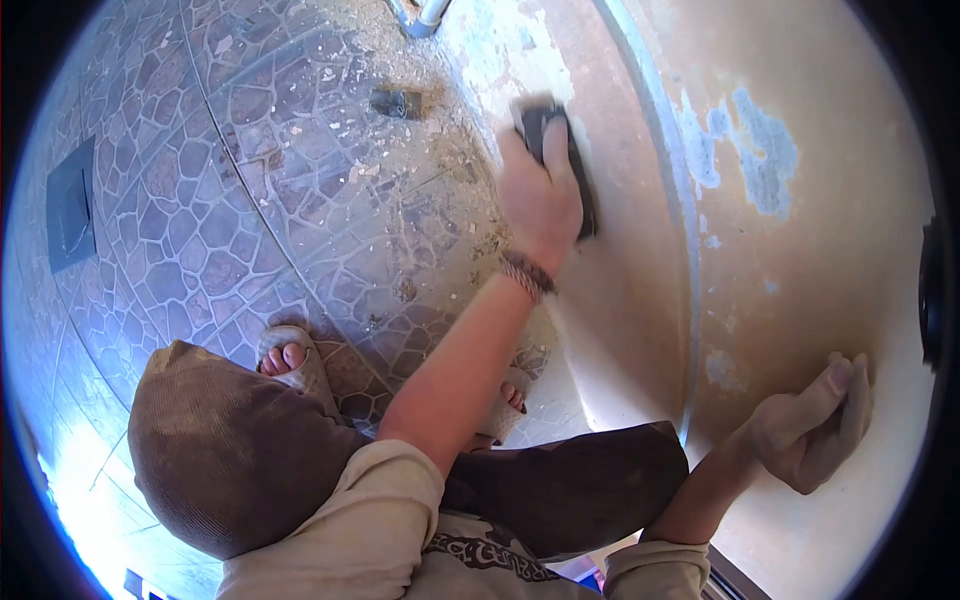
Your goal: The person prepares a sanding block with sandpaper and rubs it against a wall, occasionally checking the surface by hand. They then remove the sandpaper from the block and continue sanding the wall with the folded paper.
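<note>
My left hand (545, 195) grips a dark rectangular sanding block (583, 195), thumb along its near face, and holds it against the lower wall (630, 300). The block's upper end is smeared by motion. Pale patches of bare plaster (510, 60) show just beyond it. Over to the right, my right hand (815, 425) is close against the upper wall (780, 330), fingers loosely bent, with nothing visible in it.
Paint flakes and dust litter the stone-patterned floor (300, 170) along the wall's foot. A small dark piece (397, 103) lies there, and a grey square plate (72, 205) is farther left. A pipe (425, 18) stands at the top. A raised ledge (672, 150) divides the wall. My sandalled feet (290, 360) are below.
</note>
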The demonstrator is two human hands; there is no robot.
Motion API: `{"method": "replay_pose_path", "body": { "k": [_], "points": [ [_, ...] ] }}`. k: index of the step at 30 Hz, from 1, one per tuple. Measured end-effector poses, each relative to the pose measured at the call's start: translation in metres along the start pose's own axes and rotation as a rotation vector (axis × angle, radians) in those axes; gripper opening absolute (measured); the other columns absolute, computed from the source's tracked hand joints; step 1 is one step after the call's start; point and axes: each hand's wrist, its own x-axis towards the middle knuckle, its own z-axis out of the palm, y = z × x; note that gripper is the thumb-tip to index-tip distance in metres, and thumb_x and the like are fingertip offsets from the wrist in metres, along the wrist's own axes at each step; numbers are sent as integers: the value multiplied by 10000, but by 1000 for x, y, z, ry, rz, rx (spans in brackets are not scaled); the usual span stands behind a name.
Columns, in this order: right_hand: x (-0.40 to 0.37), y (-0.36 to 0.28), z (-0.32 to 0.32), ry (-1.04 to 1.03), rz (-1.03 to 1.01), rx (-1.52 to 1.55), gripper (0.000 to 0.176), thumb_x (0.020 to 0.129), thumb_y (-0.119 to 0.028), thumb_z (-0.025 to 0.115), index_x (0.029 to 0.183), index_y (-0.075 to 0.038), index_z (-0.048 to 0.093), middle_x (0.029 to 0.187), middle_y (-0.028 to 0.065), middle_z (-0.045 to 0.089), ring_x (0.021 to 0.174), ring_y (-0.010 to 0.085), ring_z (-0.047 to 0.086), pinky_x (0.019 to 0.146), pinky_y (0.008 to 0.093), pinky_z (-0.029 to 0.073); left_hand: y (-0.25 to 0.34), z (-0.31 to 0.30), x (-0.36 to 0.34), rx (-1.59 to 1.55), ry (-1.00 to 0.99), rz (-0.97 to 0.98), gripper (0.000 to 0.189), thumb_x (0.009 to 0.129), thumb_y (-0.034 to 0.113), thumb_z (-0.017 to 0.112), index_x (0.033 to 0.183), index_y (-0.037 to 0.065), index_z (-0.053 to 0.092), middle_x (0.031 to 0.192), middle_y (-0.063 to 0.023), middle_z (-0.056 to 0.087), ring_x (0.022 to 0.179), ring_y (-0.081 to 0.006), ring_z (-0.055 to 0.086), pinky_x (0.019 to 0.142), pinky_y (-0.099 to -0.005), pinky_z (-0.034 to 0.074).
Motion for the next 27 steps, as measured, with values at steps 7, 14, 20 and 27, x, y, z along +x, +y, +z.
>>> {"method": "replay_pose_path", "body": {
  "k": [7, 14, 20, 27],
  "points": [
    [3, -14, 7, 20, 122, -74, 166, 848, 9, 639, 935, 147, 608, 812, 224, 647, 667, 254, 621, 577, 300, 523, -8, -3, -29, -61, -73, 63, 365, 927, 326, 574, 984, -32, 529, 863, -222, 608, 773, -329, 616, 710, -407, 477],
    [-1, -10, 8, 90, 172, -28, 137, 834, 20, 653, 902, 136, 626, 847, 237, 654, 670, 254, 634, 572, 277, 532, 3, -9, -12, 75, -92, 179, 398, 922, 358, 570, 966, -34, 516, 827, -246, 609, 794, -378, 623, 692, -417, 480],
    [6, -10, 9, 34, 113, -40, 143, 819, 34, 664, 907, 140, 626, 856, 237, 658, 646, 238, 627, 548, 269, 525, -4, -10, -12, 90, -127, 249, 397, 929, 351, 553, 1022, -33, 513, 788, -265, 613, 721, -434, 624, 627, -451, 490],
    [4, -11, 12, 101, 163, 41, 128, 816, 47, 665, 894, 142, 630, 839, 227, 658, 604, 218, 604, 527, 260, 511, 6, -14, 3, 226, -179, 324, 339, 957, 344, 491, 986, 10, 442, 668, -266, 596, 620, -460, 589, 537, -522, 459]
  ]
}}
